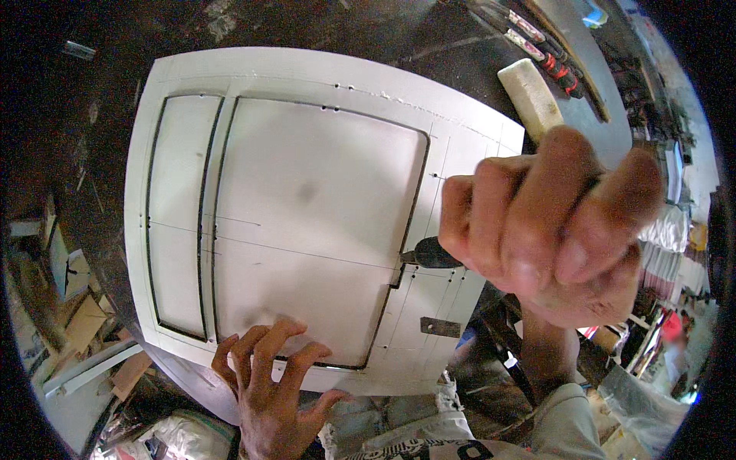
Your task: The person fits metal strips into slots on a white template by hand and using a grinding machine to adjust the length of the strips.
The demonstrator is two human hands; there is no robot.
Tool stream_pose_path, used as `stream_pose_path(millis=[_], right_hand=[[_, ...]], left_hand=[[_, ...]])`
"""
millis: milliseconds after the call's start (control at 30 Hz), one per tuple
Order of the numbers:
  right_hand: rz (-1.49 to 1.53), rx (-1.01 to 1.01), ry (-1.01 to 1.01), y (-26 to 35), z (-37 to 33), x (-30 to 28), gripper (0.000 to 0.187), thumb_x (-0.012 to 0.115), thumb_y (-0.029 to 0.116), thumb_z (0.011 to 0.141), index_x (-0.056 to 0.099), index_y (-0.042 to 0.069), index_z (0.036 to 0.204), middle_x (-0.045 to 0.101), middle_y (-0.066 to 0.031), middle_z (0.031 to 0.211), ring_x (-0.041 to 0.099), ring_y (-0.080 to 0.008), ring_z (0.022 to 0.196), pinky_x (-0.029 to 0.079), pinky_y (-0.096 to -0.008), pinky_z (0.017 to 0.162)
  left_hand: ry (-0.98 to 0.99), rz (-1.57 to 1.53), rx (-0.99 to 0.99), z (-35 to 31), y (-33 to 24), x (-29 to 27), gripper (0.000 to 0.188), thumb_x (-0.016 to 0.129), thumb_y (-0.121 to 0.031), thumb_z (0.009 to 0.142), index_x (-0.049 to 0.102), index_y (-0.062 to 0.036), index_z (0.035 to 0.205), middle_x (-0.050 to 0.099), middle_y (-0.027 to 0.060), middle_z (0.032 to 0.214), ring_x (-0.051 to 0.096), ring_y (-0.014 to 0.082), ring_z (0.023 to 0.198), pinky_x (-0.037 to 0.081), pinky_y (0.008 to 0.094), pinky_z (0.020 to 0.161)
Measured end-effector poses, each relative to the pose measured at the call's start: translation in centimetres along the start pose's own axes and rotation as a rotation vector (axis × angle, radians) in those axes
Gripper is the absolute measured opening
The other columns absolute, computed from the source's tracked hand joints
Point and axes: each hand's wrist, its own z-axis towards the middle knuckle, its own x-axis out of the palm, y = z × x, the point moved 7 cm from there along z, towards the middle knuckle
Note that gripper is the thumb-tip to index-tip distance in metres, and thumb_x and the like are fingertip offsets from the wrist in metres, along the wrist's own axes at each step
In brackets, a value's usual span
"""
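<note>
A white board (307,161) lies in front of me, with two dark-edged rectangular outlines cut or grooved into it, thin drawn lines and small dark holes. My right hand (548,230) is closed in a fist around the dark handle of a short-bladed knife (433,254). Its tip touches the right edge of the larger outline, just above a small step in that edge. With fingers spread, my left hand (280,383) rests on the near edge of the board and holds nothing. A small grey metal plate (440,326) with a hole lies on the board's near right part.
Beyond the board's far right corner lies a cream-coloured block (530,96), beside red-and-black handled tools (548,65). The dark work surface (307,27) extends behind the board. Wood scraps (84,326) are heaped at lower left, near a white plastic bag (184,437).
</note>
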Motion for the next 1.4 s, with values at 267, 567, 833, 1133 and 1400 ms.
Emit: stream_pose_path(millis=[267,567,833,1133,1400], right_hand=[[0.131,-0.063,-0.097,3.4,-1.2,-4.3,0.074,0.068,0.017,0.077,0.038,0.014,0.144,0.038,-0.027,0.145,0.044,-0.0443,0.13,0.04,-0.0589,0.104],[-0.034,0.93,-0.508,-1.6,-7.8,-0.1,0.047,0.051,0.006,0.079,0.047,-0.001,0.125,0.064,-0.0156,0.11,0.063,-0.0172,0.093,0.05,-0.0273,0.071],[-0.203,1.005,-0.382,-0.8,-7.1,-1.4,0.049,0.053,0.01,0.072,0.05,0.001,0.121,0.063,-0.0129,0.101,0.061,-0.0166,0.073,0.045,-0.0266,0.064],[-0.019,0.482,-0.095,0.3,2.0,-5.8,0.08,0.077,0.055,0.074,0.047,0.002,0.128,0.046,-0.025,0.136,0.051,-0.0389,0.121,0.045,-0.0506,0.101],[0.2,0.342,0.097,-3.0,4.9,-1.3,0.092,0.06,0.062,0.083,0.037,-0.005,0.141,0.04,-0.0246,0.143,0.045,-0.0398,0.13,0.041,-0.0534,0.105]], left_hand=[[-0.178,-0.444,-0.073,2.3,-2.5,0.1,0.059,0.084,-0.032,0.068,0.059,-0.0096,0.115,0.059,0.0126,0.127,0.05,0.0343,0.123,0.03,0.049,0.107],[-0.087,-0.633,-0.01,5.1,-5.5,1.8,0.065,0.049,0.004,0.081,0.026,0.0037,0.142,0.056,0.0161,0.13,0.051,0.0278,0.119,0.024,0.0437,0.102],[-0.174,-0.808,-0.159,4.2,-5.4,2.4,0.069,0.058,-0.005,0.083,0.024,0.0038,0.143,0.055,0.02,0.128,0.049,0.0296,0.121,0.025,0.0454,0.103],[-0.221,-0.324,-0.202,2.9,-8.9,4.7,0.093,0.078,-0.032,0.075,0.025,0.0008,0.144,0.041,0.0202,0.14,0.037,0.037,0.13,0.023,0.0522,0.104],[-0.092,-0.331,-0.008,1.2,-4.1,2.9,0.11,0.09,-0.032,0.055,0.033,-0.0051,0.144,0.036,0.0211,0.146,0.029,0.0384,0.139,0.011,0.0565,0.117]])
